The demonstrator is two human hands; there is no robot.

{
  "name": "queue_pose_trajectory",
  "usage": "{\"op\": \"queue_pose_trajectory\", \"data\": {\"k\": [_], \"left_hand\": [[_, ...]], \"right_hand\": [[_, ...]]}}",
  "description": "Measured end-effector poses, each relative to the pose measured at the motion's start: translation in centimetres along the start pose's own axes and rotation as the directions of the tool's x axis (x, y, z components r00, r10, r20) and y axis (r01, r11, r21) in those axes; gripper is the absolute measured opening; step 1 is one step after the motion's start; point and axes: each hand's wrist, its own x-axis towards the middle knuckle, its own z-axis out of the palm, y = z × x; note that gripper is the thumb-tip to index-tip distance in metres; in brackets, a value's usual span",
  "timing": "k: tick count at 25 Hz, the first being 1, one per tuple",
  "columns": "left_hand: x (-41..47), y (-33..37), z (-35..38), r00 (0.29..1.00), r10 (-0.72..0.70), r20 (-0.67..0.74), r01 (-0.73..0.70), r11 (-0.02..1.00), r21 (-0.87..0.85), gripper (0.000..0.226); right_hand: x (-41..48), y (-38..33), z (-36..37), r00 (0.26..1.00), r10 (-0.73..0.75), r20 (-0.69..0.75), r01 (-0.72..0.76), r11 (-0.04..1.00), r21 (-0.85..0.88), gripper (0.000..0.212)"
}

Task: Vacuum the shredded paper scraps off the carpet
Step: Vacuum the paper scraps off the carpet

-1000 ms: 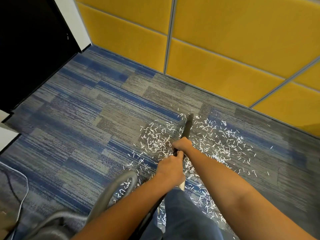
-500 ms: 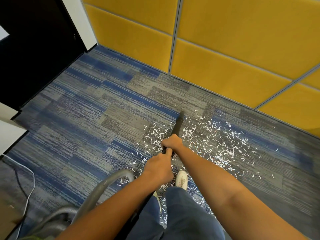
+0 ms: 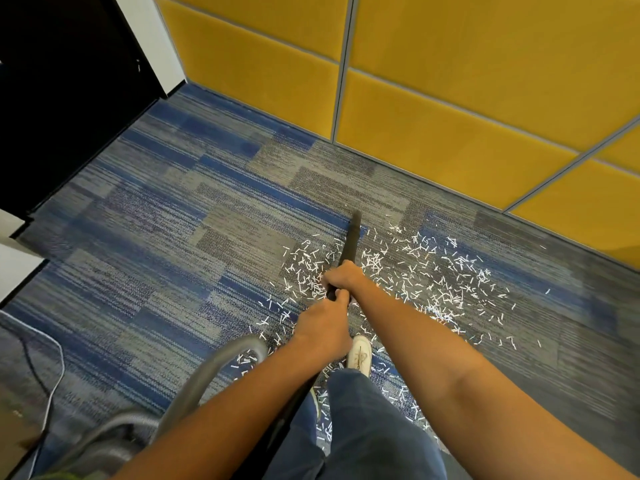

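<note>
White shredded paper scraps (image 3: 426,271) lie scattered over the blue and grey carpet (image 3: 166,237), mostly to the right of a black vacuum wand (image 3: 350,239). The wand's tip touches the carpet at the far left edge of the scatter. My right hand (image 3: 344,277) grips the wand further forward. My left hand (image 3: 323,329) grips it just behind, close to my body. A grey ribbed hose (image 3: 214,368) curves from the wand down to the lower left.
A yellow padded wall (image 3: 433,98) runs along the far side. A dark doorway (image 3: 62,81) stands at the upper left. A white cable (image 3: 55,375) lies on the carpet at the left. My white shoe (image 3: 360,355) stands among scraps.
The wand and both hands have shifted left across the scatter, and its tip now sits at the far left edge of the scraps. My shoe has come into view.
</note>
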Motion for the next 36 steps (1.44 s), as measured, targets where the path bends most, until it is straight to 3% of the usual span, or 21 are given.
{"op": "queue_pose_trajectory", "data": {"k": [11, 21, 31, 36], "left_hand": [[0.8, 2.8, 0.4, 0.992, 0.126, 0.030, -0.127, 0.991, 0.052, 0.047], [3.3, 4.8, 0.4, 0.993, 0.111, 0.031, -0.113, 0.990, 0.081, 0.051], [3.9, 6.9, 0.6, 0.981, 0.185, 0.063, -0.192, 0.972, 0.133, 0.050], [4.4, 6.3, 0.3, 0.990, 0.137, 0.026, -0.139, 0.982, 0.130, 0.053]], "right_hand": [[0.0, 4.8, -2.3, 0.985, 0.125, -0.120, -0.110, 0.986, 0.123, 0.046], [1.5, 5.2, -4.5, 0.989, 0.125, -0.085, -0.107, 0.976, 0.191, 0.053], [0.4, 8.3, -6.7, 0.977, 0.165, -0.139, -0.136, 0.971, 0.197, 0.045], [0.5, 6.6, -7.0, 0.990, 0.088, -0.110, -0.062, 0.974, 0.218, 0.016]]}}
